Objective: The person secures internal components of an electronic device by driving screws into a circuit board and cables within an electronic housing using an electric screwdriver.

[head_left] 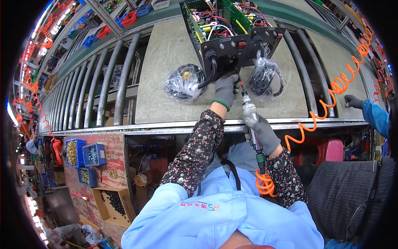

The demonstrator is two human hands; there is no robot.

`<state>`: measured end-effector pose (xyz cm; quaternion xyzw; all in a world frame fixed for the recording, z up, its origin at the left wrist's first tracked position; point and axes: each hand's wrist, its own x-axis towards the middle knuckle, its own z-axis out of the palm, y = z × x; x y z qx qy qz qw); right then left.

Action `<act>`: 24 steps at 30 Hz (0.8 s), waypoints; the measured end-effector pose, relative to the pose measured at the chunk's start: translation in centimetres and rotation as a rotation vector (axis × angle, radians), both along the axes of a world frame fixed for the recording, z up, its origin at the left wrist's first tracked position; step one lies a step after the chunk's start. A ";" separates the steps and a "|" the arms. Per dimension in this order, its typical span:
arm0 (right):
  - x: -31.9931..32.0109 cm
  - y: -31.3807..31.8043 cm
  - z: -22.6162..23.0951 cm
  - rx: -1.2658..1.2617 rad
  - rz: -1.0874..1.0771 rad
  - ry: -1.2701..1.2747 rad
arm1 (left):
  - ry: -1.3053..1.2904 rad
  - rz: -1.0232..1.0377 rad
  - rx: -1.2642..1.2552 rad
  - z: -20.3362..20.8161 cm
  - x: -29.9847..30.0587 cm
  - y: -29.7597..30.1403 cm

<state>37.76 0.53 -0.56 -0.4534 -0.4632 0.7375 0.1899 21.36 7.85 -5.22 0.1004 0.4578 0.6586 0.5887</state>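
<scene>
Two open electrical units stand side by side on a board (161,112) on the roller line, wires and green circuit boards showing inside. My left hand (226,89), in a grey glove, is at the lower edge of the left unit's black end panel (224,46). Its fingers are closed near the screwdriver bit; what they hold is hidden. Gripped in my right hand (267,135), also gloved, is a pneumatic screwdriver (250,108), its bit pointing up to the panel. Bagged black cables (182,85) lie left of my left hand, and another bagged cable (265,81) hangs from the right unit (268,38).
Metal rollers (108,83) run along both sides of the board. An orange coiled air hose (306,128) stretches to the upper right. Blue screw bins (94,154) and a carton of black parts (111,203) sit at the left. A co-worker's gloved hand (353,101) rests at the right.
</scene>
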 end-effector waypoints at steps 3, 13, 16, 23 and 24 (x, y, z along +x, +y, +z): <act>0.1 0.5 -0.2 0.017 0.020 -0.010 | -0.034 0.017 0.013 -0.4 -0.1 0.3; 0.7 1.0 -0.3 -0.106 0.009 0.082 | 0.015 0.088 0.067 -0.1 0.6 0.1; -0.1 0.5 -0.4 0.047 0.038 0.013 | 0.031 0.114 0.052 -0.2 0.6 -0.1; 0.4 0.2 0.1 -0.268 -0.022 0.300 | 0.088 0.139 -0.019 0.5 0.7 -0.3; 0.4 0.3 -0.2 -0.247 -0.010 0.267 | 0.087 0.139 -0.011 0.6 0.7 -0.4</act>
